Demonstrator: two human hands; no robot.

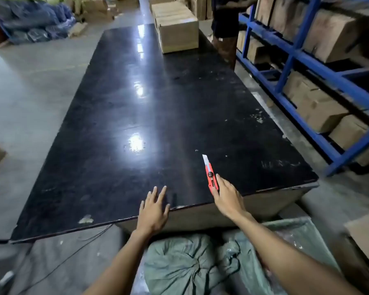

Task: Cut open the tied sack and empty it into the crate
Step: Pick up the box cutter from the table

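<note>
With your left hand (pixel 152 210) flat and empty at the surface (pixel 158 116) edge, close your right hand (pixel 227 198), now only touching the red knife (pixel 211 177) at one o'clock, well behind its exposed blade before turning to the tied sack (pixel 185 267) at six o'clock.

Table top (pixel 136 107): glossy black, scuffed. Sack (pixel 179 265): matt green woven cloth. Knife (pixel 211 177): red plastic body, metal blade.

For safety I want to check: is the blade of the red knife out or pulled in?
Out. The pale blade sticks out past the red utility knife, pointing away from the right hand.
</note>
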